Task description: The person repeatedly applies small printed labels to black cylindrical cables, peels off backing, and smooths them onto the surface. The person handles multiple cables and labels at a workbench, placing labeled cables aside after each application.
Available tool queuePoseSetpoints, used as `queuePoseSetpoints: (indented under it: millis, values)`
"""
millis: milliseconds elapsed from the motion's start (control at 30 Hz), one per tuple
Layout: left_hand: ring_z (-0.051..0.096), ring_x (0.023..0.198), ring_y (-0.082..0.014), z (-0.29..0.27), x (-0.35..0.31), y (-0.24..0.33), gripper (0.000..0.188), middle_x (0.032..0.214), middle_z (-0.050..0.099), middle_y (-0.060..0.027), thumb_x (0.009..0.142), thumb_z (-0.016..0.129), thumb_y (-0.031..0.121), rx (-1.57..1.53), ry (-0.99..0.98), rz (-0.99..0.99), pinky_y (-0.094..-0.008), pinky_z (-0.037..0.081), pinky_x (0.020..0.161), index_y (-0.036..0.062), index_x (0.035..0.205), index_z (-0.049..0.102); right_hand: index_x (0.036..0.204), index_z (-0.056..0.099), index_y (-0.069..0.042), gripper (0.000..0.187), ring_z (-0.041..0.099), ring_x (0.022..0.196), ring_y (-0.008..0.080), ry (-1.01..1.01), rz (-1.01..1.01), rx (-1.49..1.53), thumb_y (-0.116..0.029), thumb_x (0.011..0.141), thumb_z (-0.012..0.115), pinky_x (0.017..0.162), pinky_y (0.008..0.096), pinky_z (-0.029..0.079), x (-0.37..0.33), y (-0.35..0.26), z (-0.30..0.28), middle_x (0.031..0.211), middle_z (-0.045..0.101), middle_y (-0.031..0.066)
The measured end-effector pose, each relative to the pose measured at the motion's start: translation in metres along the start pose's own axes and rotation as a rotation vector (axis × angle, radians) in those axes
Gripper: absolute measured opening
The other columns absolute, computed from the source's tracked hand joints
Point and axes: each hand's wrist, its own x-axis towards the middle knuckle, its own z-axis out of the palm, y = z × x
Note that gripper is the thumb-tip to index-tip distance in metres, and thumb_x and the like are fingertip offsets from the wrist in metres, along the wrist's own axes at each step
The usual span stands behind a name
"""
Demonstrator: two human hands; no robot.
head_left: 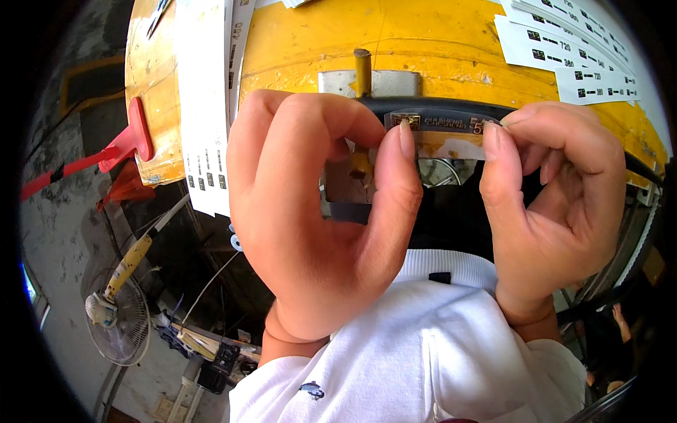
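Clear, narrow plastic strip with a gold square emblem, pale lettering and figures [451, 125] is stretched crosswise between the person's two hands, just above the front edge of the bench. The left hand [317, 190] has thumb and forefinger pinched together on the strip's left end, by the emblem; the right hand [564, 190] pinches the other end, by the figures, with its remaining fingers curled in. A thick, black, curved bar [437, 103] runs right behind the strip, and whether the two touch cannot be told from this angle.

As far along as things look, the strip is a loose, single piece, apart from the sheets and gripped at both ends. It seems drawn out straight and roughly level, but nothing shows it stuck or pressed down on any surface, so I judge that placing is not yet done. On the yellow, scuffed bench [296, 49], long white paper sheets with small dark printed marks [201, 84] lie to the left, and a fanned stack of white printed strips [564, 42] lies to the far right; both carry many marks, so plenty of stock appears unused. A cylindrical yellow post [363, 74] stands by a grey metal block [395, 82] beyond the bar. No finished piece can be made out.
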Motion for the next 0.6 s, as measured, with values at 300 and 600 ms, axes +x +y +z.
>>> queuePoseSetpoints:
  millis: [300,600]
  values:
    - [0.041,0.072,-0.0107,0.002,-0.001,-0.002,0.015,0.077,0.046,-0.0014,0.083,0.067,0.001,-0.029,0.011,-0.009,-0.0225,0.032,0.069,0.0004,0.080,0.052,0.104,0.055,0.000,0.039,0.046,0.067,0.0086,0.065,0.097,0.021,0.020,0.073,0.067,0.061,0.0199,0.035,-0.007,-0.001,0.005,0.092,0.061,0.0094]
    - [0.040,0.073,-0.0113,0.001,-0.001,-0.001,0.017,0.076,0.045,-0.0014,0.083,0.067,0.001,-0.024,0.017,-0.014,-0.0232,0.031,0.069,0.0014,0.078,0.050,0.105,0.055,0.001,0.040,0.048,0.068,0.0103,0.061,0.074,0.018,0.021,0.073,0.067,0.062,0.0203,0.039,-0.006,-0.003,0.003,0.092,0.060,0.0107]
